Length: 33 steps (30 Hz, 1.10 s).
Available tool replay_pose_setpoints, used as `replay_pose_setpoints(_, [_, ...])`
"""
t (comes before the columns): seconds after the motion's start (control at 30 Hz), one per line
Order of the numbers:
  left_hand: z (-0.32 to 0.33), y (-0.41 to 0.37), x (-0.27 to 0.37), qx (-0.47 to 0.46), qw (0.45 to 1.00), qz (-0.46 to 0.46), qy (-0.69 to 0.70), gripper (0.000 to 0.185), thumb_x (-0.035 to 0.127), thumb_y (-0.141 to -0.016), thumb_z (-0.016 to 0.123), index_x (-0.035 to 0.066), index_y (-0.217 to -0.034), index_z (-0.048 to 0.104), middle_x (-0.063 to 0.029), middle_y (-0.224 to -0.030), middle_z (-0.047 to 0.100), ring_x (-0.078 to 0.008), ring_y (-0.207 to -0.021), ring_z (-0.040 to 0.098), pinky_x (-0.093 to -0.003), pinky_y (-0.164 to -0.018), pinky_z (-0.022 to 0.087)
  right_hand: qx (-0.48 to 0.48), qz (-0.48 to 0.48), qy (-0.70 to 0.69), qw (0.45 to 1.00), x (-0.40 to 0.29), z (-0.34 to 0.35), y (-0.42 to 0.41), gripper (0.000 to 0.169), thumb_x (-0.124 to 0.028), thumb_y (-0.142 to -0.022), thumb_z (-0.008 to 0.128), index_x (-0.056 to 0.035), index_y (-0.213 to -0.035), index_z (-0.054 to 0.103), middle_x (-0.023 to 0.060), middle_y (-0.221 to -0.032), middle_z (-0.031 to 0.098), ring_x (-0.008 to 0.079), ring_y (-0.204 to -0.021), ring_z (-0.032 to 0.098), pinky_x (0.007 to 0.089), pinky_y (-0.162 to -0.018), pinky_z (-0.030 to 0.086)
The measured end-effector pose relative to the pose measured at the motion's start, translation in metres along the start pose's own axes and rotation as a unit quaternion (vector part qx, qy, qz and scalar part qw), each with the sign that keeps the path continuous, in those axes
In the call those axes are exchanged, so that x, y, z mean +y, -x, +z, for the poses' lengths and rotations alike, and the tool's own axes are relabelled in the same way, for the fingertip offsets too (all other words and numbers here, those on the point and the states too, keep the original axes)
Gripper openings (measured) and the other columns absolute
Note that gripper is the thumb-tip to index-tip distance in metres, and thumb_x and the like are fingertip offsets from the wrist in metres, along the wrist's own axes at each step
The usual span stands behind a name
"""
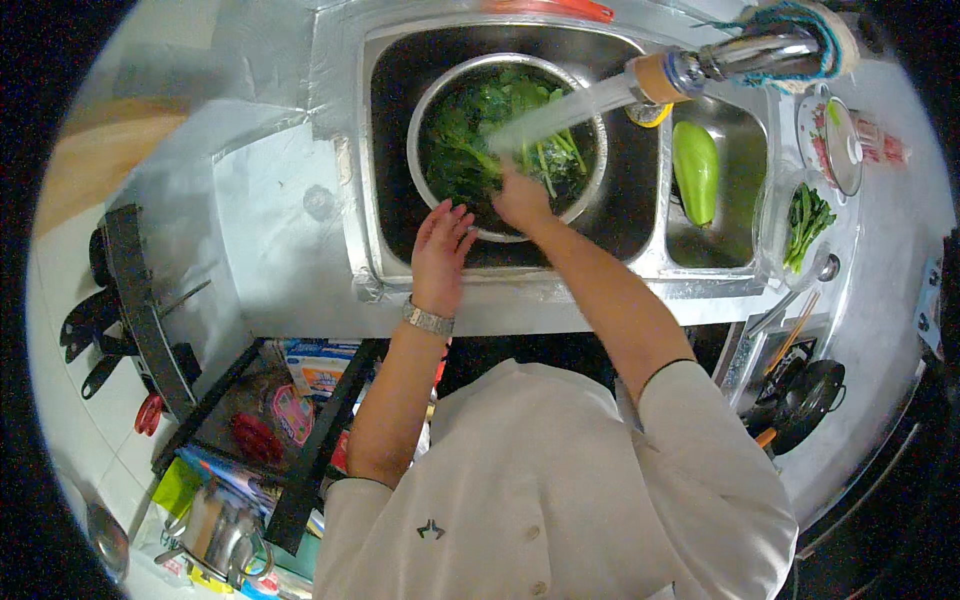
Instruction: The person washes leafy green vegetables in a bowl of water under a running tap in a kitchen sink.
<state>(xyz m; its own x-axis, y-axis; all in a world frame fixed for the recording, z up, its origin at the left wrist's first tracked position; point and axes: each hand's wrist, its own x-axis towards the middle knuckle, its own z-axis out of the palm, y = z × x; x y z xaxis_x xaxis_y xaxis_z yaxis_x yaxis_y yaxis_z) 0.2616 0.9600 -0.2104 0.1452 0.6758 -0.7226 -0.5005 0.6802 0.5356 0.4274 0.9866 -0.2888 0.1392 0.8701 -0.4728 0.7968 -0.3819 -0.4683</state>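
A round metal basin (599, 161) stands in the large bowl of a steel sink (651, 247). Leafy greens with pale stems (472, 154) lie in water inside it. From the faucet (761, 54) a stream of water falls into the basin. My right hand (523, 199) reaches over the near rim to the stems, its fingertips partly hidden by water and leaves; whether it grips them I cannot tell. My left hand (444, 244), with a metal watch at the wrist, is at the near left rim, empty, its fingers slightly apart.
A light green gourd (696, 172) lies in the small sink bowl. Right of it are a clear container (769, 217) with cut greens (808, 225) and a lidded floral pot (838, 142). A black wok (810, 405) sits by the stove. Dark utensils (97, 330) hang at left above a black rack (322, 450).
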Motion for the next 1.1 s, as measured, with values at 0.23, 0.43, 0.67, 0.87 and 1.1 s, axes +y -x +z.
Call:
replay_pose_setpoints(0.23, [0.012, -0.005, -0.001, -0.019, 1.000, -0.008, -0.013, 0.039, 0.021, -0.091, 0.058, 0.007, -0.126, 0.048, -0.0113, -0.124, 0.056, -0.0247, -0.115, 0.054, -0.0381, -0.096, 0.043, -0.063, 0.111, -0.533, 0.836, 0.039, -0.028, 0.000, 0.047, -0.025, -0.088, 0.064, -0.0060, -0.128, 0.048, 0.0040, -0.097, 0.063, 0.0123, -0.080, 0.056, 0.0292, -0.066, 0.047])
replay_pose_setpoints(0.43, [0.034, -0.033, -0.017, 0.015, 0.995, -0.063, -0.080, 0.040, 0.020, -0.087, 0.063, 0.008, -0.123, 0.051, -0.0055, -0.112, 0.059, -0.0198, -0.103, 0.055, -0.0353, -0.091, 0.045, 0.001, 0.019, -0.266, 0.964, 0.044, -0.028, -0.001, 0.039, -0.029, -0.087, 0.062, -0.0075, -0.119, 0.059, 0.0140, -0.105, 0.067, 0.0311, -0.095, 0.064, 0.0406, -0.081, 0.050])
replay_pose_setpoints(0.67, [0.037, -0.047, -0.019, 0.035, 0.983, -0.023, -0.179, 0.036, 0.018, -0.087, 0.061, 0.007, -0.120, 0.052, -0.0042, -0.105, 0.059, -0.0161, -0.098, 0.054, -0.0340, -0.085, 0.046, 0.041, -0.040, -0.014, 0.998, 0.022, -0.024, -0.017, 0.032, -0.037, -0.082, 0.060, -0.0100, -0.098, 0.068, 0.0179, -0.087, 0.068, 0.0375, -0.082, 0.065, 0.0470, -0.074, 0.053])
replay_pose_setpoints(0.87, [0.036, -0.045, -0.023, 0.022, 0.957, 0.029, -0.286, 0.030, 0.015, -0.087, 0.059, 0.006, -0.116, 0.056, -0.0049, -0.102, 0.062, -0.0165, -0.091, 0.058, -0.0323, -0.081, 0.048, 0.028, -0.064, 0.024, 0.997, 0.039, -0.062, -0.032, 0.034, -0.034, -0.089, 0.048, -0.0056, -0.094, 0.067, 0.0187, -0.079, 0.067, 0.0355, -0.072, 0.066, 0.0486, -0.069, 0.053])
replay_pose_setpoints(1.1, [-0.008, -0.120, -0.089, 0.014, 0.871, 0.123, -0.475, 0.034, 0.017, -0.088, 0.059, 0.001, -0.117, 0.055, -0.0101, -0.097, 0.064, -0.0180, -0.085, 0.061, -0.0310, -0.072, 0.050, -0.078, 0.086, -0.461, 0.880, 0.037, -0.059, 0.012, 0.018, -0.018, -0.094, 0.052, -0.0018, -0.100, 0.057, 0.0092, -0.076, 0.065, 0.0190, -0.067, 0.063, 0.0336, -0.062, 0.052])
